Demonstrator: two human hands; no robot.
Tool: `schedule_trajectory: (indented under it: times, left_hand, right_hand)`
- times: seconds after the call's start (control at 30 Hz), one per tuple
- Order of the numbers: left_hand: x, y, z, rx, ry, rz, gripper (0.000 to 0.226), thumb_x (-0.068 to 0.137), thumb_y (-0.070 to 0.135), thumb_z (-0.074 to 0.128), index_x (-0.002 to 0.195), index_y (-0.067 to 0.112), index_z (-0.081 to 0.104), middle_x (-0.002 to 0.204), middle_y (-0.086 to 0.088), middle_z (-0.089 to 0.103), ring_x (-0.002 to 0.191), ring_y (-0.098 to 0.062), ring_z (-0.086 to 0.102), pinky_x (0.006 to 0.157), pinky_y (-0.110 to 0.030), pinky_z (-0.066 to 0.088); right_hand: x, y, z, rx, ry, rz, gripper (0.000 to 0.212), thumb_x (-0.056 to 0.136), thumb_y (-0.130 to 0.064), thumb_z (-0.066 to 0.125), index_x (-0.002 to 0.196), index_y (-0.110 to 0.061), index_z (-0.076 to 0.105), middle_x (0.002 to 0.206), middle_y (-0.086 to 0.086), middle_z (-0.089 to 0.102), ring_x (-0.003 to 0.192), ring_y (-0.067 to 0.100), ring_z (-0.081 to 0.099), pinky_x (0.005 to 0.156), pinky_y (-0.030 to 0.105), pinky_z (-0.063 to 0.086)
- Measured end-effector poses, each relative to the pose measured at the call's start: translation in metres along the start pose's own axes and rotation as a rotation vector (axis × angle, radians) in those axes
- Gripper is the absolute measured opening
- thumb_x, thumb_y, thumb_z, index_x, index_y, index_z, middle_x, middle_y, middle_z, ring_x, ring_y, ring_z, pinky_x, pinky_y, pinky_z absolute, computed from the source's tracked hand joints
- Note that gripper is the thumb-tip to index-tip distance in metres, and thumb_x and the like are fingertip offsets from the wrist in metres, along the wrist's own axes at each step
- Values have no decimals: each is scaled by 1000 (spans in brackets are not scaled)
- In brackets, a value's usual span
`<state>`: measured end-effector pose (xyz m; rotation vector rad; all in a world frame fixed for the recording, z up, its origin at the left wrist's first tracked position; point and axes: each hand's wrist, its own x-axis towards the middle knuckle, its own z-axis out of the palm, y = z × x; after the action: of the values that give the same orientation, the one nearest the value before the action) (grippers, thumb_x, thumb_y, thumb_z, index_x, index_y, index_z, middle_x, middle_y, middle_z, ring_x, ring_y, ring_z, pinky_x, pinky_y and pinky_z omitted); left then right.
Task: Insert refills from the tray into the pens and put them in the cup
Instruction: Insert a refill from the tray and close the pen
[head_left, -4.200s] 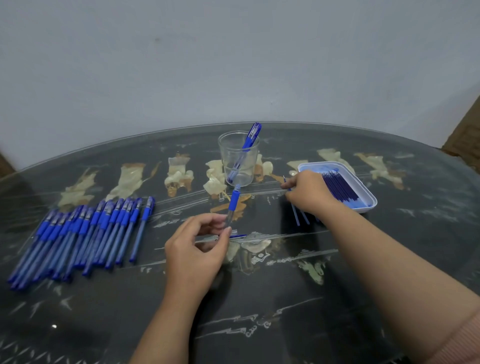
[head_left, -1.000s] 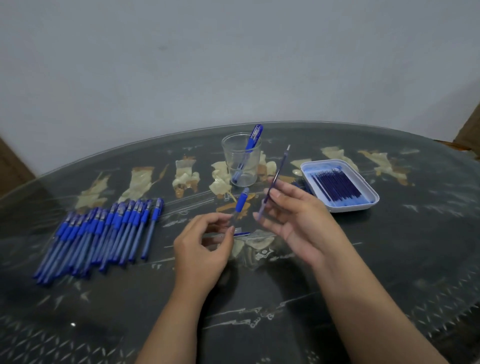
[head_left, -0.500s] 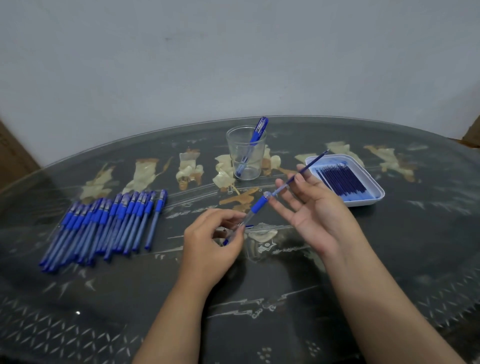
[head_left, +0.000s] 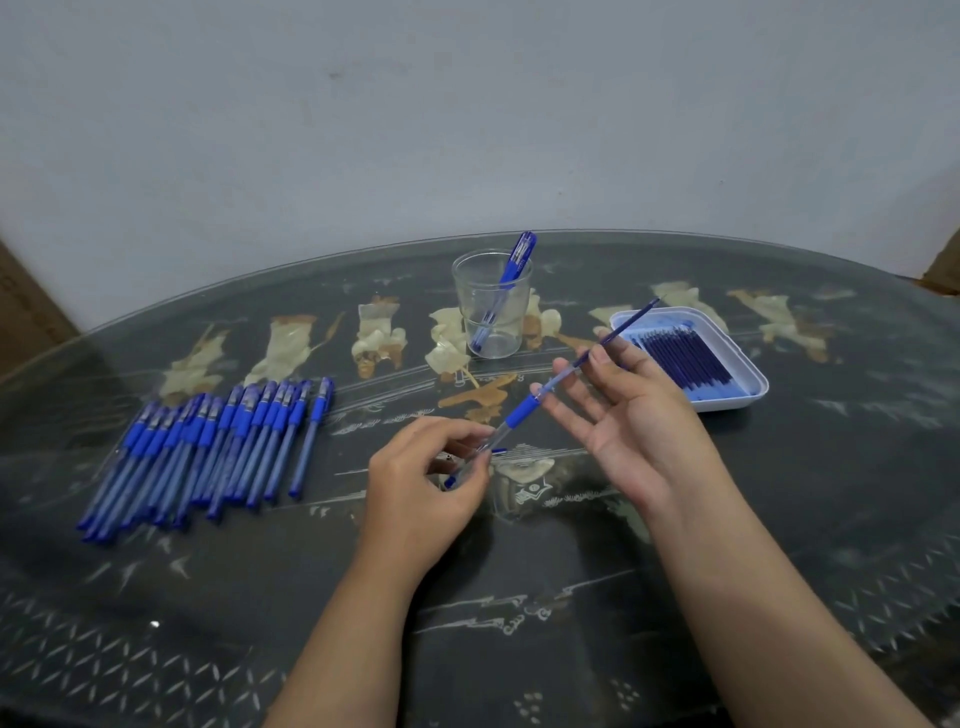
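L hand grips the pen by its rear end, barrel tilted up and away, blue grip toward the tray. R hand pinches the refill w/ thumb and a fingertip, other fingers fanned out. The refill's lower end is at or just inside the barrel mouth; can't tell how deep. Most of it is outside, sticking up over the tray.

Step in hand, I'd say: feeding it home. To do it well, line refill and barrel up as one straight line. That thin tube prob. bows if pushed off-axis. Pinch close to the mouth, push short, re-pinch, repeat. L hand just steadies, no twist. Stop when it seats.

The cup stands near, beyond the hands, w/ one done pen leaning in it. The empties lie in a row on the table at the left, so this looks like early going. More refills sit in the tray.
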<state>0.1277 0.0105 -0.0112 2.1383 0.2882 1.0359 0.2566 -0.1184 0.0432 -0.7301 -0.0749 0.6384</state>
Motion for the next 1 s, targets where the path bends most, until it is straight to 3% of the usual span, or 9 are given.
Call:
schedule_trajectory:
  times: [0.13, 0.27, 0.5, 0.77, 0.87, 0.93, 1.0]
  left_hand:
    - [0, -1, 0, 17, -4, 12, 27, 77, -1, 77, 97, 18, 75, 92, 10, 68, 80, -12, 67, 68, -30, 57]
    - [0, -1, 0, 15, 5, 14, 28, 77, 0, 77, 98, 18, 75, 92, 9, 67, 80, -13, 67, 68, -27, 56]
    - [1, 2, 0, -9, 41, -1, 28, 77, -4, 76, 98, 15, 75, 91, 7, 69, 84, -8, 68, 70, -15, 53]
    - [2, 3, -1, -102, 165, -155, 27, 78, -5, 75, 95, 15, 74, 90, 2, 71, 82, -6, 68, 67, -10, 50]
    - [4, 3, -4, -236, 265, -303, 27, 82, -2, 73, 94, 22, 72, 92, 1, 72, 82, -5, 67, 66, -13, 51]
    - [6, 3, -7, -281, 320, -362, 24, 85, 2, 71, 95, 24, 70, 94, 3, 72, 86, -7, 68, 71, -16, 53]
    - [7, 2, -9, -305, 358, -403, 22, 87, 4, 70, 98, 23, 69, 96, 4, 71, 89, -7, 68, 75, -17, 54]
  right_hand:
    - [-5, 0, 2, -164, -11, -140, 18, 96, 0, 53, 111, -10, 55, 84, 7, 66, 84, 24, 70, 76, 51, 59]
    - [-9, 6, 6, -403, -21, -248, 15, 94, -1, 58, 105, -11, 57, 89, 8, 66, 84, 20, 70, 75, 40, 60]
    - [-13, 16, 8, -545, -68, -175, 11, 90, 0, 63, 98, -6, 61, 100, 18, 69, 92, 25, 72, 80, 40, 60]
    - [-11, 26, 7, -760, -137, -142, 13, 92, -5, 63, 97, -15, 69, 92, 11, 72, 81, 19, 70, 73, 37, 61]
    - [-6, 33, 2, -1011, -128, -212, 16, 89, -5, 66, 92, -21, 70, 82, -1, 69, 73, 9, 64, 67, 25, 57]
    - [-3, 39, 0, -1258, -142, -306, 14, 87, -10, 69, 92, -23, 72, 77, -10, 64, 66, -6, 55, 65, 9, 45]
    - [-2, 48, -1, -1449, -190, -371, 14, 86, -17, 72, 97, -25, 73, 79, -13, 57, 70, -9, 50, 67, 4, 37]
